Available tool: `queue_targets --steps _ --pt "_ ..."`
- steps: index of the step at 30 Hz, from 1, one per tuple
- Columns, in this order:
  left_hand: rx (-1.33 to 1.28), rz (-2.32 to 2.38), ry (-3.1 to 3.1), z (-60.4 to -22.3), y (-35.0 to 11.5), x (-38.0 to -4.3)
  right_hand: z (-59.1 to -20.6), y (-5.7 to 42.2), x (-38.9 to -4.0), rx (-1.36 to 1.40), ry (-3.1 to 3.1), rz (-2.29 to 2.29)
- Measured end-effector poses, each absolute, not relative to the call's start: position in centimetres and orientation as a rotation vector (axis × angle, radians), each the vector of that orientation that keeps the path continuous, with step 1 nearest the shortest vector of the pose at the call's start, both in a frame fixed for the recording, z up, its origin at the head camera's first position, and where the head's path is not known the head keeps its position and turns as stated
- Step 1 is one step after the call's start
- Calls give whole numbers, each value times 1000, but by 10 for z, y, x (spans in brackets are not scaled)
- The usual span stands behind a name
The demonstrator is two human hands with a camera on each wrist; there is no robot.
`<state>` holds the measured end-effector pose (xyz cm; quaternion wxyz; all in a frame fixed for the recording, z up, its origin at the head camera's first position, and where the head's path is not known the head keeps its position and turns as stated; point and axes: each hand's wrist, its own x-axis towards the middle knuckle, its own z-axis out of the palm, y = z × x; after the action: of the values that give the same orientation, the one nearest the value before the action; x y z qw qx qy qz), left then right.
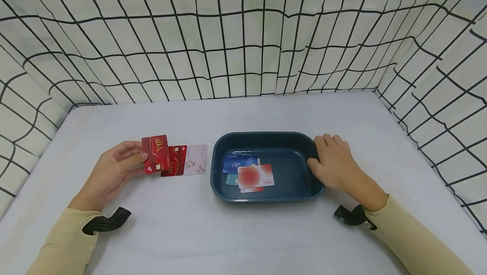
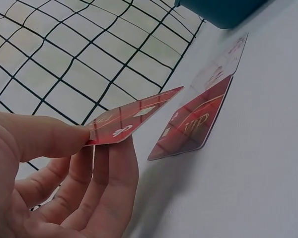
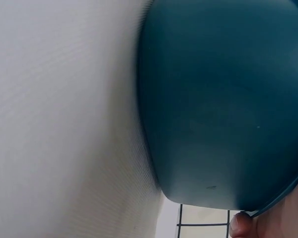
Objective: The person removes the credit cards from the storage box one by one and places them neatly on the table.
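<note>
My left hand [image 1: 119, 167] pinches a red VIP card [image 1: 155, 152] between thumb and fingers, held up off the cloth in the left wrist view [image 2: 134, 116]. Just right of it lies a second red VIP card [image 1: 179, 161], its left edge overlapped by the held one in the head view. Beside that is a pale pink flowered card [image 1: 195, 159]. My right hand [image 1: 336, 163] grips the right end of a dark teal tray [image 1: 293, 197], thumb over the rim. Inside the tray, on its left side, a white card with a red circle [image 1: 262, 175] overlaps a blue card [image 1: 233, 163] and others.
White cloth [image 1: 171, 228] covers the table under everything. A black wire grid [image 1: 243, 49] with white behind it stands along the back and both sides. The right wrist view is mostly the tray's outer wall [image 3: 213, 109]. Each wrist carries a black strap-on device [image 1: 106, 223].
</note>
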<state>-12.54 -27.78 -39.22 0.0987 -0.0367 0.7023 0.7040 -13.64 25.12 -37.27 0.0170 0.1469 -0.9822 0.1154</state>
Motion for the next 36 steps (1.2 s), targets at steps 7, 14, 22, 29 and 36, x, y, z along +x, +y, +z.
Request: queue_targets --steps 7,14,22,29,36 --pt "-174 2095 2002 -393 -286 -126 -371 251 -136 458 -3064 365" --pt "-235 2022 2029 -393 -289 -127 -372 251 -136 455 -3064 376" --pt "-257 1859 2135 -395 -291 -128 -371 251 -136 452 -3073 395" --pt "-281 1738 2222 -395 -293 -129 -371 251 -136 458 -3072 393" --pt "-284 1635 2299 -397 -293 -128 -371 250 -136 455 -3065 413"
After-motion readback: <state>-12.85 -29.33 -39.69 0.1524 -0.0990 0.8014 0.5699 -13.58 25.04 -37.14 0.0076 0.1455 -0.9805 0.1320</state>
